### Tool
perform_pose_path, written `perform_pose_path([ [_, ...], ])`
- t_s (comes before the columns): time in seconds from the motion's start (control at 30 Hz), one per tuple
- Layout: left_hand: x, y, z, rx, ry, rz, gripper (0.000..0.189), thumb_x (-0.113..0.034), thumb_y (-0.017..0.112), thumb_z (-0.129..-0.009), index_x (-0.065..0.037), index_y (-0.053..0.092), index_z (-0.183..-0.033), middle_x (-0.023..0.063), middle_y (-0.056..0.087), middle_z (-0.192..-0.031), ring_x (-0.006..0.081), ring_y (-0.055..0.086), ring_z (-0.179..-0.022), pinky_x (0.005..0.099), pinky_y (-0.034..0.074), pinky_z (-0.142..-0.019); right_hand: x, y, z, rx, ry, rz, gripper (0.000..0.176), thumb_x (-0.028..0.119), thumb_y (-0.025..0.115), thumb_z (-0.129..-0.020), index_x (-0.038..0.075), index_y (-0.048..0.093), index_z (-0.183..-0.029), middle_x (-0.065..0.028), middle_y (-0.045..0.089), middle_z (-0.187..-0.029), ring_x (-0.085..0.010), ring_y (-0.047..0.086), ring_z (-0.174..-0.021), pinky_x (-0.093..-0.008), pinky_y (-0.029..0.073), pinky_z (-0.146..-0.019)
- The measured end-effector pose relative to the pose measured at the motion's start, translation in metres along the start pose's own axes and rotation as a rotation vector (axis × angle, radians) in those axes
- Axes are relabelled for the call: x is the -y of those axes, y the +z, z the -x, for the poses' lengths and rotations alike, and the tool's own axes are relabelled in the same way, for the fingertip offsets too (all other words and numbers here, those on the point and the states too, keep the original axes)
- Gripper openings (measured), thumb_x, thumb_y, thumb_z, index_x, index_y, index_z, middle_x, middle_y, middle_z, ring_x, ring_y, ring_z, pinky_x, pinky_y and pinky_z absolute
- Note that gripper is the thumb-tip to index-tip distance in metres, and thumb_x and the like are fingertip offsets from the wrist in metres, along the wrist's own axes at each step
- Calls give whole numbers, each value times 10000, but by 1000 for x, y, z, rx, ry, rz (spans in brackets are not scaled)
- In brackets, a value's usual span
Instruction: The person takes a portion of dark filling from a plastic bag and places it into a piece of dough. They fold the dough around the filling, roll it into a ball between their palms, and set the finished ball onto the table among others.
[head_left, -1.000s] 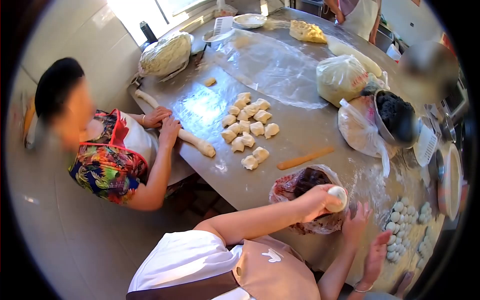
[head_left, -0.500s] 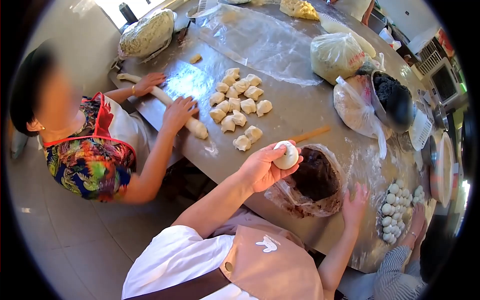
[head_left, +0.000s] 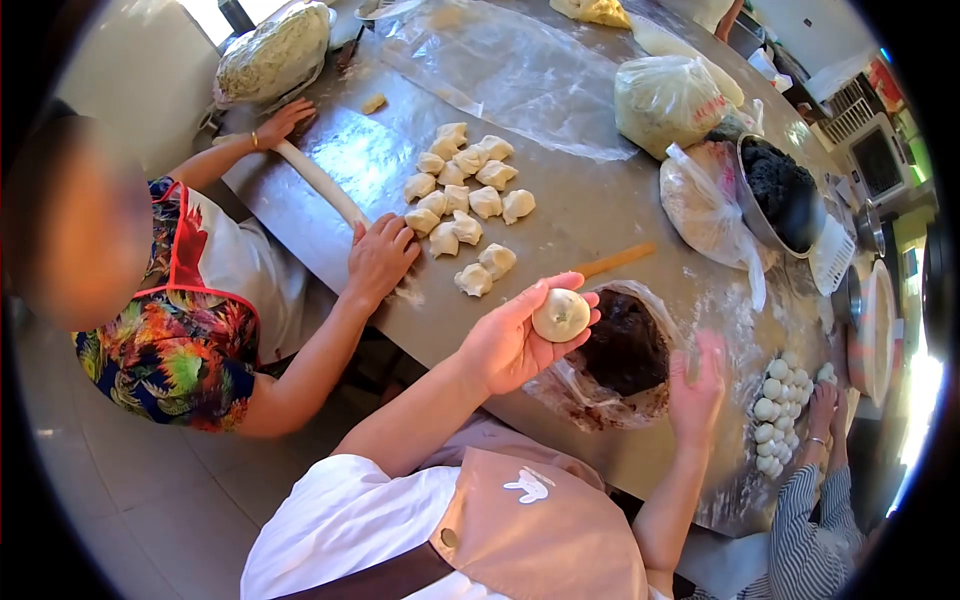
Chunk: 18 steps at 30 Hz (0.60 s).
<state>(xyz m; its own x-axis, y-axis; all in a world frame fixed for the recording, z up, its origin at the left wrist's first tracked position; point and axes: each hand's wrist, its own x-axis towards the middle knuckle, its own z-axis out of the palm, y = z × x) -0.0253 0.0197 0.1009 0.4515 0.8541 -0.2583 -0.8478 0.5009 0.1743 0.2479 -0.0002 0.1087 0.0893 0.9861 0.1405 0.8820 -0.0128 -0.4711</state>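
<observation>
A round, pale dough ball (head_left: 561, 316) rests in my left hand (head_left: 520, 335), cupped by the fingers with its pinched top facing up. Below it and slightly to the right, an open plastic bag of dark brown filling (head_left: 625, 350) lies at the table edge. My right hand (head_left: 697, 385) is raised beside that bag, fingers apart and partly smeared by motion, holding nothing. A flat wooden stick (head_left: 615, 260) lies just behind the bag. Several torn dough pieces (head_left: 485, 202) are grouped on the metal table, beyond my left hand.
At left, a co-worker's hands (head_left: 383, 255) are on a long dough roll (head_left: 322, 182). Small white balls (head_left: 782, 405) sit at right near another person's hands (head_left: 822, 410). Behind are filled plastic bags (head_left: 668, 105), a bowl of black paste (head_left: 778, 185) and plastic sheeting (head_left: 500, 75).
My right hand has lifted from the table beside the bag. The dough ball has turned in my left hand, which moved slightly. The co-worker's hands have moved apart along the dough roll.
</observation>
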Motion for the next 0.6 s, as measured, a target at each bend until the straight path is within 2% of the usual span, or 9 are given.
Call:
perform_pose_path([
  [0.1,11,0,-1,17,104,-275,374,-182,459,-984,-42,429,-1329,174,489,-1312,270,501,-1206,387,441,-997,32,0,2,226,89,-464,388,223,601,-916,27,533,-1244,-141,598,-1191,-267,573,-1087,-345,443,-940],
  [0.13,15,2,1,16,124,-354,438,-114,586,-918,-29,436,-1320,139,502,-1297,214,498,-1203,341,422,-1007,42,2,5,300,92,-640,386,236,585,-931,18,531,-1245,-127,614,-1155,-226,587,-1046,-325,456,-915],
  [0.23,25,18,4,13,421,-875,559,-81,687,-842,-8,416,-1325,120,505,-1283,184,485,-1205,319,398,-1021,73,-1,9,509,137,-1104,413,273,531,-968,-26,514,-1252,-103,622,-1102,-118,566,-1004,-281,460,-888],
  [0.27,27,14,2,37,542,-1035,692,-51,773,-753,3,396,-1330,118,468,-1299,182,473,-1214,321,394,-1025,84,-2,10,533,163,-1267,434,267,542,-964,-53,501,-1254,-83,621,-1090,-112,563,-990,-265,455,-879],
  [0.37,29,14,1,120,836,-1380,742,-41,796,-722,-1,383,-1336,126,406,-1334,202,466,-1226,328,402,-1023,84,1,15,517,273,-1273,422,235,559,-958,-56,498,-1258,-56,610,-1087,-93,552,-975,-245,451,-865],
  [0.4,31,13,0,136,869,-1373,784,-23,820,-681,-5,385,-1334,133,366,-1352,215,461,-1232,332,409,-1020,90,-4,14,512,314,-1254,384,175,580,-946,-53,510,-1247,-37,610,-1051,-75,553,-938,-228,463,-823],
  [0.5,37,15,1,80,895,-1317,691,-42,789,-673,2,455,-1276,178,466,-1291,300,468,-1207,364,406,-991,90,-7,12,517,303,-1138,337,109,595,-928,-57,529,-1214,-36,624,-1001,-73,572,-878,-215,474,-781],
  [0.6,37,15,0,143,896,-1323,704,-30,782,-670,-4,448,-1289,183,462,-1293,295,453,-1221,368,409,-989,85,1,15,495,329,-1184,305,81,612,-909,-58,546,-1172,-32,632,-957,-72,584,-824,-212,486,-745],
])
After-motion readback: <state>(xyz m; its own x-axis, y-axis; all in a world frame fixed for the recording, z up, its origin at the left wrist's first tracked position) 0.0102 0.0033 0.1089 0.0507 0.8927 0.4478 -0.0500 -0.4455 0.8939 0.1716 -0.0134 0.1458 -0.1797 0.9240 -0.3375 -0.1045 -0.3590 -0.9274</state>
